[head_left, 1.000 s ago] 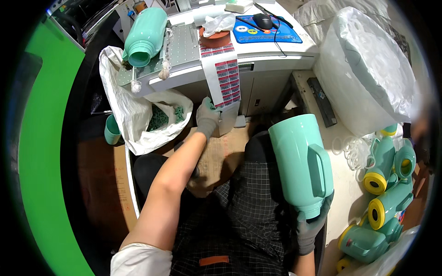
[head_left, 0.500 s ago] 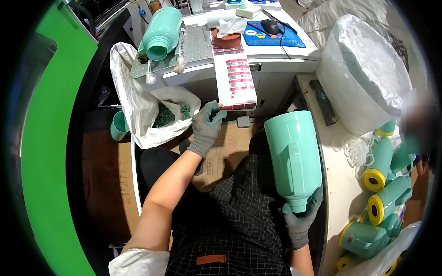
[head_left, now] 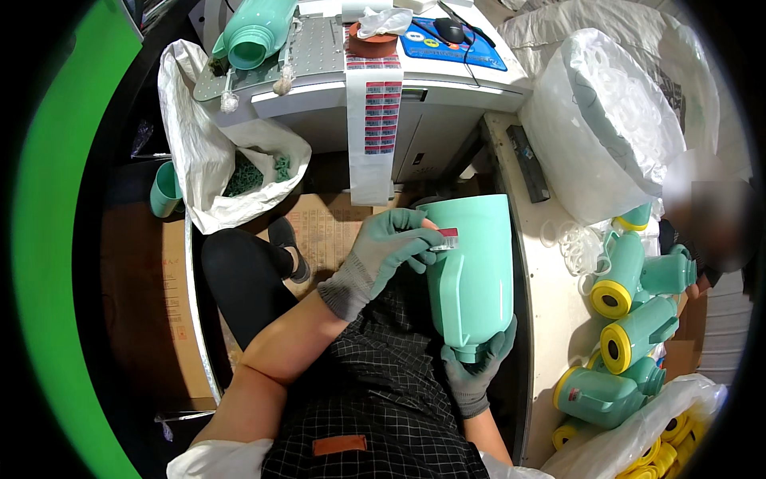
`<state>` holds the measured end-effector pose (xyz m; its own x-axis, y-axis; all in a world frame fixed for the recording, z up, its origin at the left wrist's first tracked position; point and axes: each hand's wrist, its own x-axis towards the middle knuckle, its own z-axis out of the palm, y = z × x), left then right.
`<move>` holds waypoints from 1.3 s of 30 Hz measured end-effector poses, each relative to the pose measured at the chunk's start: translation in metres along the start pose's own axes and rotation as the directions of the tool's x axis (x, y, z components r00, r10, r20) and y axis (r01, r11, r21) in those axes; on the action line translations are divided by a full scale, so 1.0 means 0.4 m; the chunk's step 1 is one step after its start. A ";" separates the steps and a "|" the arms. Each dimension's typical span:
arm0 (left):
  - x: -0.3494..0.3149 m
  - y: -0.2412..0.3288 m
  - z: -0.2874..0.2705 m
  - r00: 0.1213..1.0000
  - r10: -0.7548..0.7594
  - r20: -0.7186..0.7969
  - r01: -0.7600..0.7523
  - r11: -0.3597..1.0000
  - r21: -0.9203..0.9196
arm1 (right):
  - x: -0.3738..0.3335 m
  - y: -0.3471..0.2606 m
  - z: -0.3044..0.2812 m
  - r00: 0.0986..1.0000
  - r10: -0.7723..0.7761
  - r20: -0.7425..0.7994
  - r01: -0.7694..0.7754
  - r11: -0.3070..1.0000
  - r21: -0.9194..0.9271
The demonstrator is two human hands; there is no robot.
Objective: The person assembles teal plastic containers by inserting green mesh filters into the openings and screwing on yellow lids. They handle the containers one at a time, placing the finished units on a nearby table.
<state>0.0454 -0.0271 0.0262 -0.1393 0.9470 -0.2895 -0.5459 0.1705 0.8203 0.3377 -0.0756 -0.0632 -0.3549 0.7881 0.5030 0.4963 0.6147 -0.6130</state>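
A mint-green thermos jug shell [head_left: 484, 267] lies over my lap with its wide open end away from me and its side handle facing up. Round its narrow neck at the near end, my gloved right hand [head_left: 477, 369] is closed. My left hand [head_left: 384, 254], also gloved, pinches a small red-and-white sticker label [head_left: 448, 239] at the shell's wall, just beyond the handle's far end. Whether the label is stuck down, I cannot tell. A strip of labels [head_left: 371, 172] hangs from a brown roll [head_left: 373, 44] over the front of the white bench.
Another mint shell [head_left: 259, 32] rests on a perforated metal plate [head_left: 323, 60]. On the left stands a white sack [head_left: 191, 144] with green scraps. Several yellow-rimmed jugs [head_left: 598, 395] crowd the right-hand table, near a big bag of white rings [head_left: 574, 160]. A person is at the far right.
My left hand has moved from the label strip to the shell, with one label in its fingers. The shell has shifted slightly left in view, its handle turned further left.
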 end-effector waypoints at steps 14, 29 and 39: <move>0.002 -0.041 -0.006 0.988 0.130 -0.083 -0.124 0.990 0.074 | 0.008 -0.038 0.001 0.996 -0.080 0.034 0.085 0.979 -0.183; 0.059 0.309 -0.454 0.425 0.875 0.233 0.148 -0.321 0.936 | 0.125 0.030 -0.012 0.958 0.236 -0.163 -0.164 0.917 0.362; 0.166 0.566 -0.525 0.562 0.599 0.570 0.326 -0.794 0.513 | 0.543 -0.050 0.096 0.920 -0.240 -0.310 0.302 0.937 0.173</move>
<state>-0.2609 0.0171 0.0890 0.0656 0.7899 0.6098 0.8117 0.3132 -0.4930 0.2204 0.0847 0.0349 -0.1998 0.5679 0.7985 0.2207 0.8201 -0.5280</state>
